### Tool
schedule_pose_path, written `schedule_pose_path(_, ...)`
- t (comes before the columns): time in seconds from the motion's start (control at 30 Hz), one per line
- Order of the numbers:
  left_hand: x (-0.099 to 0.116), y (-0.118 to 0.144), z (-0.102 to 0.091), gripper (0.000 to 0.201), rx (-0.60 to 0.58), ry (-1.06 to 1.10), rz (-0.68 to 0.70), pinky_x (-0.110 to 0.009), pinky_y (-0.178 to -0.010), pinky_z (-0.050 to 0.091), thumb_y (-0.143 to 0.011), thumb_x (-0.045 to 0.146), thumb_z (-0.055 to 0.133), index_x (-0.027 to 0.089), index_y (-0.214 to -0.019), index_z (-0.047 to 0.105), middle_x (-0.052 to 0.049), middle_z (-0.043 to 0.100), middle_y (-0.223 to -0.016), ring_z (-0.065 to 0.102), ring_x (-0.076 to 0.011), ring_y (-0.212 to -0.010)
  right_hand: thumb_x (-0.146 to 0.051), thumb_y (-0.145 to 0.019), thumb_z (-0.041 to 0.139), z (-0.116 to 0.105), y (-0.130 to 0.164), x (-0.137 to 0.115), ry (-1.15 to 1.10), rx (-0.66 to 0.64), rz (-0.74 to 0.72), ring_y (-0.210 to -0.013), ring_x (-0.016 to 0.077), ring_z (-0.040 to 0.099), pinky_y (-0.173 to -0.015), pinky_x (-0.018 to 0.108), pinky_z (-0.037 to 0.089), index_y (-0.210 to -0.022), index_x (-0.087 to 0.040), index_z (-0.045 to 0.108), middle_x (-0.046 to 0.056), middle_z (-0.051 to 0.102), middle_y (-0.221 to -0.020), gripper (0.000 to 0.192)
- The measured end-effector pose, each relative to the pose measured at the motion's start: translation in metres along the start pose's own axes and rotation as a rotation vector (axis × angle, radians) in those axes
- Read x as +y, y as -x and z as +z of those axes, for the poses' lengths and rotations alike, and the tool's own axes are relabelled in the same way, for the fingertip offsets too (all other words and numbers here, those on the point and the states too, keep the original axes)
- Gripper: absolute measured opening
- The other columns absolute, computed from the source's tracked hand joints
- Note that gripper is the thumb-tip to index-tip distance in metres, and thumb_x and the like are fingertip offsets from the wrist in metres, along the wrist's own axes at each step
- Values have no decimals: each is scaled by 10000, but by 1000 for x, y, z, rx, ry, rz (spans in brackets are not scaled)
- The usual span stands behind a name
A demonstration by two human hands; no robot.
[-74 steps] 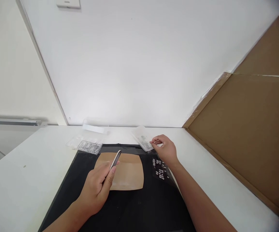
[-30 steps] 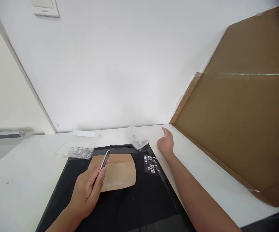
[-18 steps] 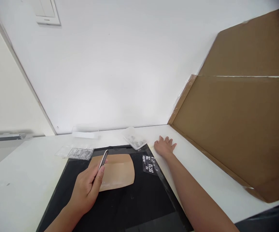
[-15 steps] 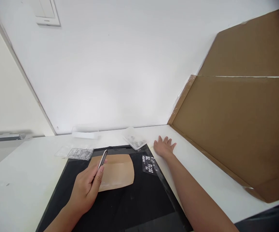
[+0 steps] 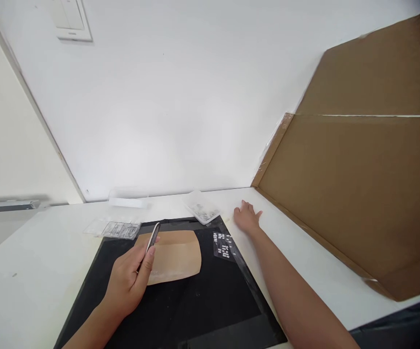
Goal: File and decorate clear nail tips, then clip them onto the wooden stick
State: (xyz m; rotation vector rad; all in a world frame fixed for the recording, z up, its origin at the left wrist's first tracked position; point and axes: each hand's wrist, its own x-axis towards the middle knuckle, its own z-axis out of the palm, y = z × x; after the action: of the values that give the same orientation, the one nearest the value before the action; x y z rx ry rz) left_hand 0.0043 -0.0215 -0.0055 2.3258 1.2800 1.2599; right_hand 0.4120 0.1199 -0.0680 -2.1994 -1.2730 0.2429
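Left hand grip closed on slim dark tweezers, pale-edged, tilted over tan pad; right hand spread flat.

Matt black mat, smooth tan leather-like patch, glossy white table.

White table against a bare white wall

A switch plate sits high on the wall, up and left of the table; a cardboard sheet leans at the table's right end.
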Motion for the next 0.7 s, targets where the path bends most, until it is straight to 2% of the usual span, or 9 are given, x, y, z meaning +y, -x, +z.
schedule_pose_path(0.1,0,0,-1,347,1,6,-7,-270,-711,563,-1054,319,452,167,-1032,763,-18,623,-629,623,-172,-608,-369,-1053,504,-7,-7,2,-166,112,2,-1450,311,454,-1227,605,295,-1477,-160,516,171,523,-1528,472)
schedule_pose_path(0.17,-1,1,-1,358,-6,16,-3,-279,-754,568,-1058,317,448,175,-931,750,-21,625,-639,621,-167,-621,-442,-1024,592,-15,-10,5,-277,171,11,-1258,274,614,-1079,532,491,-1395,-182,575,129,605,-1418,453)
schedule_pose_path(0.2,-2,1,-1,366,-12,21,0,-285,-776,568,-1060,312,446,180,-879,735,-23,626,-645,620,-165,-628,-464,-1023,591,-20,-10,8,-328,188,15,-1143,243,673,-1006,480,540,-1354,-180,598,109,653,-1339,436)
schedule_pose_path(0.27,-3,2,-1,368,-23,30,3,-288,-790,561,-1064,298,442,185,-833,705,-23,624,-656,617,-161,-636,-488,-1043,521,-31,-9,14,-408,203,24,-917,187,737,-902,381,565,-1251,-175,650,70,743,-1128,397)
schedule_pose_path(0.33,-4,2,-1,341,-32,33,1,-283,-755,548,-1066,284,441,183,-870,701,-20,619,-664,614,-160,-633,-543,-1013,517,-41,-7,21,-459,214,38,-715,170,730,-806,336,554,-1108,-180,704,38,765,-910,420)
schedule_pose_path(0.47,-6,2,-1,280,-32,28,2,-278,-714,526,-1065,281,451,163,-1076,705,-2,587,-641,615,-168,-637,-695,-925,544,-50,-10,33,-564,223,81,-533,188,627,-697,357,541,-953,-178,747,14,663,-607,556)
schedule_pose_path(0.53,-6,3,-1,275,-35,35,-3,-277,-712,522,-1061,287,456,163,-1070,701,0,584,-640,612,-166,-639,-770,-936,421,-51,-16,40,-656,247,125,-553,207,622,-699,382,561,-959,-172,747,24,620,-572,681)
schedule_pose_path(0.6,-5,3,-2,307,-46,57,-27,-278,-718,520,-1056,306,459,176,-895,686,-5,590,-649,599,-155,-625,-781,-970,147,-54,-23,49,-784,287,180,-628,231,656,-719,412,592,-1048,-163,729,60,630,-632,853)
schedule_pose_path(0.7,1,1,-2,396,11,145,-180,-277,-716,527,-1046,369,476,187,-724,618,6,567,-614,585,-143,-599,-607,-949,-218,-63,-29,67,-1001,332,228,-867,255,729,-808,457,622,-1283,-166,631,148,698,-923,1014)
